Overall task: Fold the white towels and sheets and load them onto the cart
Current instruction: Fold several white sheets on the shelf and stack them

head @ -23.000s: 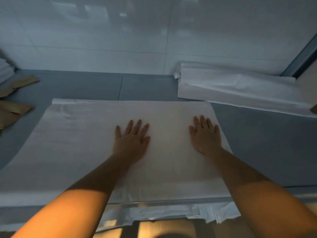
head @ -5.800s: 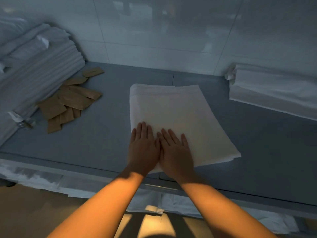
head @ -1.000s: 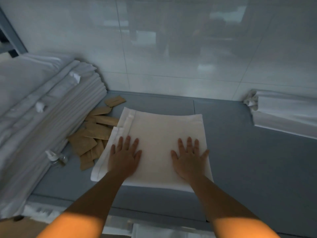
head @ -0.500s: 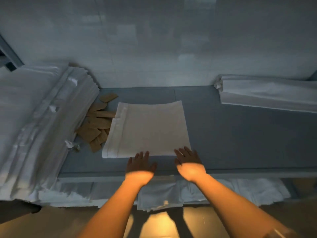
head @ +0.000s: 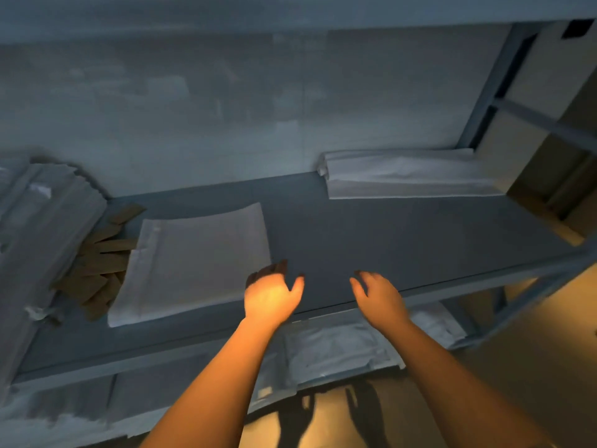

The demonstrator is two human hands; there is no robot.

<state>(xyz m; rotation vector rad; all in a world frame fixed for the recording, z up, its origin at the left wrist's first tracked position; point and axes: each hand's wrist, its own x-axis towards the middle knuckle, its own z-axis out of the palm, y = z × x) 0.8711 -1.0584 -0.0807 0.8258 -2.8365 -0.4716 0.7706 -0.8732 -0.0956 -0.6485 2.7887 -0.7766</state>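
- A grey table (head: 371,240) runs across the view against a pale tiled wall (head: 226,101).
- A tall stack of white sheets (head: 38,240) fills the table's left end, its folded edges facing right.
- A long folded sheet (head: 407,176) lies at the back right of the table, against the wall.
- A folded white towel (head: 200,260) lies flat on the table, left of centre, with a hemmed band along its left edge. Neither hand holds it.
- More white linen (head: 336,350) sits on a lower shelf under the table's front edge.
- A heap of brown paper packets (head: 103,263) lies between the tall stack and the folded towel, just beside the towel's left edge.
- The left hand (head: 269,295) hovers above the table at the towel's near right corner, fingers loosely curved and apart, gripping nothing. Whether it touches the towel cannot be told.
- The right hand (head: 378,295) hovers over the bare table near the front edge, well apart from the towel, fingers relaxed and slightly spread, holding nothing.
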